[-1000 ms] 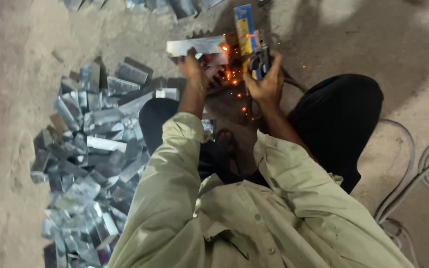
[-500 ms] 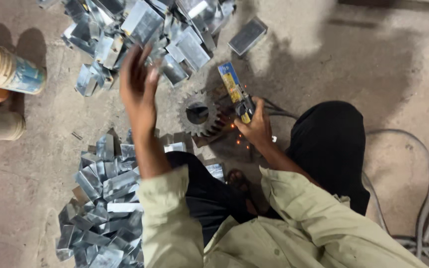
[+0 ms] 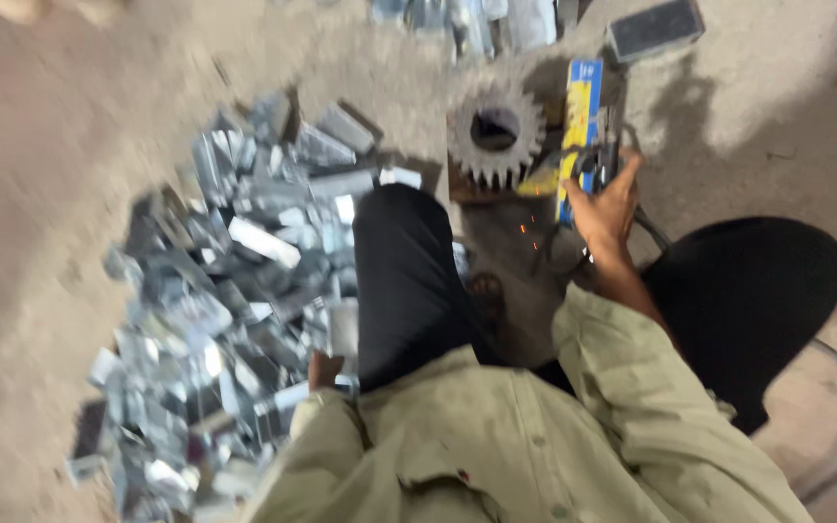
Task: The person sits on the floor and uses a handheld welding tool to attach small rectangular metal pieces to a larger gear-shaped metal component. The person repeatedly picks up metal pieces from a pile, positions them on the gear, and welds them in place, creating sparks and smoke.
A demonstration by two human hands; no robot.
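Right hand (image 3: pixel 604 205) gripping yellow-blue power tool (image 3: pixel 578 131) beside toothed gear (image 3: pixel 496 136) on floor (image 3: pixel 70 174); left hand (image 3: pixel 325 369) down at metal-piece pile (image 3: pixel 234 291), mostly hidden.

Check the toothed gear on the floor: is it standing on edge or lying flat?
Lying flat. The gear shows its full ring of teeth and open centre hole from above, just left of the blue-and-yellow tool held by the right hand.

Left hand (image 3: pixel 323 369) mostly hidden behind the knee, blurred metal pieces (image 3: pixel 215 320) beside it
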